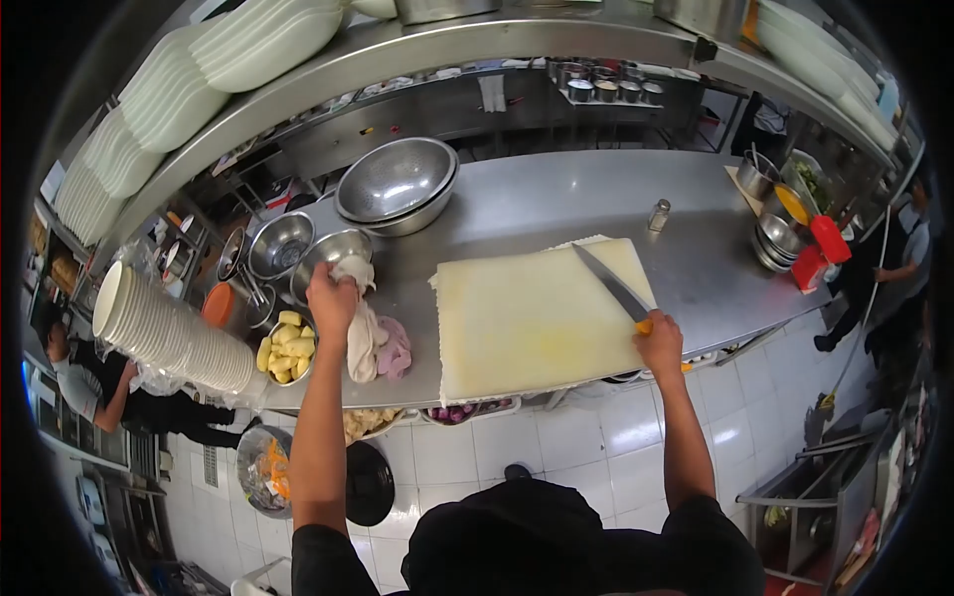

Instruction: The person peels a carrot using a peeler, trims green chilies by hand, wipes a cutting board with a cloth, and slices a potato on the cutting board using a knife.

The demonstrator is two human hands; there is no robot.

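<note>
Black fabric [517, 536] below, my left fingers [347, 286] clutch cloth [355, 268], my right fingers [652, 347] grip the knife handle [644, 326], avoiding its blade [608, 283].

Right of centre, an orange-handled knife [610, 281] slants, tip to upper left, over the pale board [517, 318], while a crumpled off-white cloth [365, 343] lies left of centre.

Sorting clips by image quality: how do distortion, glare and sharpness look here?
Head view: strong fisheye bend, with the overhead shelf curving like an arch and black corners; bright glare patches on the floor tiles, milder shine on the steel counter and colander; knife and cutting board fairly crisp, far background too small to judge closely.
</note>
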